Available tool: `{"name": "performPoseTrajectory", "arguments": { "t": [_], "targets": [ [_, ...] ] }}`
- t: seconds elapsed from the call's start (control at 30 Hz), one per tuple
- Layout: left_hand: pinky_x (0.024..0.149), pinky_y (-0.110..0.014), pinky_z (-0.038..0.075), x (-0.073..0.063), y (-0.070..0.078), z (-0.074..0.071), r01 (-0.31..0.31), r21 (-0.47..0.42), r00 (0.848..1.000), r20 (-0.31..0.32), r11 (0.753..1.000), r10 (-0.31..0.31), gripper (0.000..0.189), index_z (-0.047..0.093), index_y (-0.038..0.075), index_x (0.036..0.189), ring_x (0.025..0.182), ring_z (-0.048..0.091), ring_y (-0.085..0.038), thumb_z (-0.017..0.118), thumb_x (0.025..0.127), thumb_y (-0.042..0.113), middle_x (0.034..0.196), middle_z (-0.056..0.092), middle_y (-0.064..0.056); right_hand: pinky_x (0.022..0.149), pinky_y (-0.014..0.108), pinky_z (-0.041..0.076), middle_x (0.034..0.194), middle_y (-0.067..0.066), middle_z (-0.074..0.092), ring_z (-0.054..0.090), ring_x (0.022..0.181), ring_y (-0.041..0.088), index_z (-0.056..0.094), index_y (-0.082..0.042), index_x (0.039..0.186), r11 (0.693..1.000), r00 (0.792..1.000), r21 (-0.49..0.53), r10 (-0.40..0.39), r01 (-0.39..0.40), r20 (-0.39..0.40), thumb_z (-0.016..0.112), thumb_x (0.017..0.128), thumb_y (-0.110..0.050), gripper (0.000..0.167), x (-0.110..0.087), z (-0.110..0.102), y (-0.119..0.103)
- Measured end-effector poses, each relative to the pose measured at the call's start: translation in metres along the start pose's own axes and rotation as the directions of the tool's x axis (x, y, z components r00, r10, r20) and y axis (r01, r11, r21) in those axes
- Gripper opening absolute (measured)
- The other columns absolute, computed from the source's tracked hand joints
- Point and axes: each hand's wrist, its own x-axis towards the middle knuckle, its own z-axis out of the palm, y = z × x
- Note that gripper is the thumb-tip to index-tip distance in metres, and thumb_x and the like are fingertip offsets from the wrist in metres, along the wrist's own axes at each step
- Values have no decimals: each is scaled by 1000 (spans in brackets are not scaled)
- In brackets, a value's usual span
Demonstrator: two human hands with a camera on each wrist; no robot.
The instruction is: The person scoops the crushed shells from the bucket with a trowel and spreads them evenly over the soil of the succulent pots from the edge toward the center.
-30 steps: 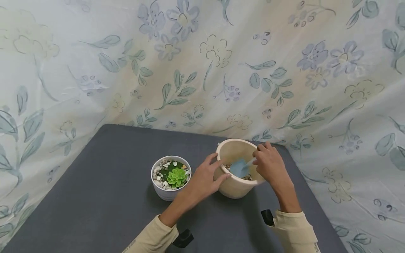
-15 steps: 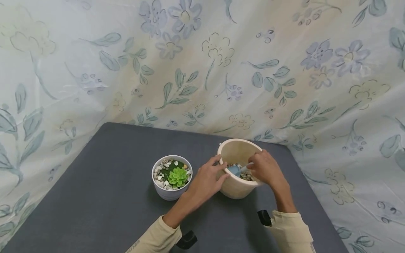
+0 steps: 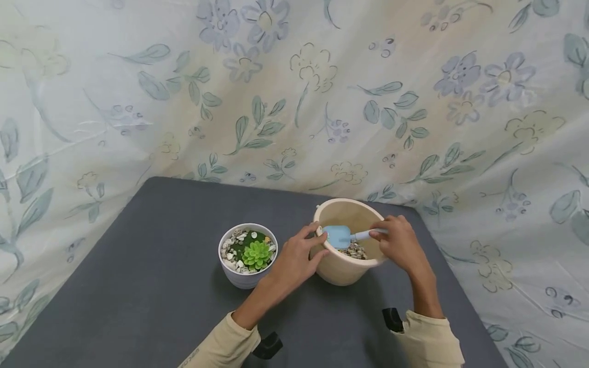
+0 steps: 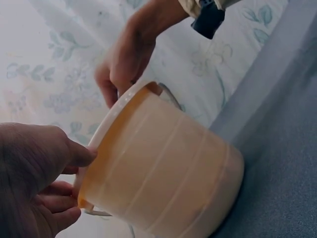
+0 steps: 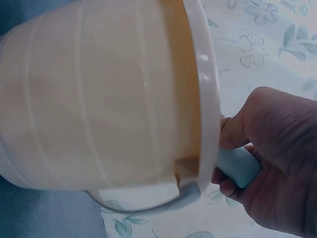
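Observation:
A cream bucket (image 3: 342,273) stands on the dark table with small pebbles (image 3: 354,250) at its bottom. My left hand (image 3: 296,258) holds the near-left part of its rim; the left wrist view shows thumb and fingers on either side of the rim (image 4: 106,124). My right hand (image 3: 402,243) grips the handle (image 5: 240,166) of a light-blue toy shovel (image 3: 338,236). The shovel lies nearly level inside the bucket mouth, above the pebbles. Its blade tip is close to the left fingertips. Whether the blade carries pebbles is too small to tell.
Left of the bucket stands a white pot (image 3: 246,281) with a green succulent (image 3: 256,254), moss and pale stones. The bucket's bail handle (image 5: 148,208) hangs at its side. A floral curtain (image 3: 294,102) rises behind the grey-covered table (image 3: 152,266).
My right hand first lowered the shovel into the pebbles, then raised it to rim height and turned its blade left. The left hand keeps its place on the rim.

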Motion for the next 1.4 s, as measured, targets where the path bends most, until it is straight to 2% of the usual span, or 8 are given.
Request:
{"name": "performPoseTrajectory", "arguments": {
  "t": [0.33,0.5,0.67,0.83,0.93,1.1,1.23,1.4],
  "targets": [
    [97,-49,58,-2,-4,3,-1,-4,1000,-28,1000,1,41,70,5,137,136,61,-40,74,98,18,154,55,-21,70,35,32,87,19,68,46,74,26,80,4,103,999,995,21,37,-35,-88,75,94,-7,15,-10,-8,15],
    [101,-50,57,-4,-4,2,2,-7,1000,-1,1000,-2,43,67,7,140,141,57,-40,73,99,17,157,52,-21,71,37,32,93,23,68,48,79,29,79,6,109,994,991,33,106,-104,-81,72,97,-8,19,-15,-16,13],
    [99,-48,58,-7,-3,-3,4,14,999,52,1000,-5,49,62,10,147,141,57,-39,72,100,20,161,48,-19,71,37,34,94,23,67,51,82,31,78,7,111,992,987,38,124,-120,-100,71,99,-8,21,-21,-24,8],
    [113,-51,50,-11,-5,-12,49,28,997,57,998,-51,56,55,14,153,149,50,-35,72,100,22,162,49,-12,68,37,36,92,21,67,50,79,28,78,6,111,994,985,44,104,-99,-139,70,99,-9,20,-26,-31,2],
    [119,-54,44,-15,-8,-23,68,32,998,-15,997,-67,56,57,12,151,152,46,-35,74,99,21,158,54,-12,70,37,36,95,22,68,51,81,29,78,5,112,996,984,48,82,-75,-161,70,100,-10,21,-25,-35,-4],
    [114,-55,48,-26,-24,-55,102,71,991,-92,992,-95,57,58,7,149,145,54,-38,76,98,24,154,57,-17,70,37,35,93,19,69,51,80,28,79,3,111,998,979,63,42,-30,-199,72,99,-12,20,-25,-36,-22],
    [113,-60,47,-39,-46,-86,202,91,979,-41,975,-199,72,47,9,158,146,50,-41,76,97,35,160,50,-19,71,39,35,93,17,70,53,83,28,79,2,112,995,975,100,9,14,-221,73,98,-11,20,-25,-30,-39],
    [111,-70,43,-58,-73,-116,310,121,941,99,943,-322,102,26,11,167,150,41,-49,80,90,49,166,36,-24,75,39,39,95,14,73,56,86,27,80,1,110,989,978,130,-44,71,-205,74,97,-11,18,-20,-16,-60]
  ]
}}
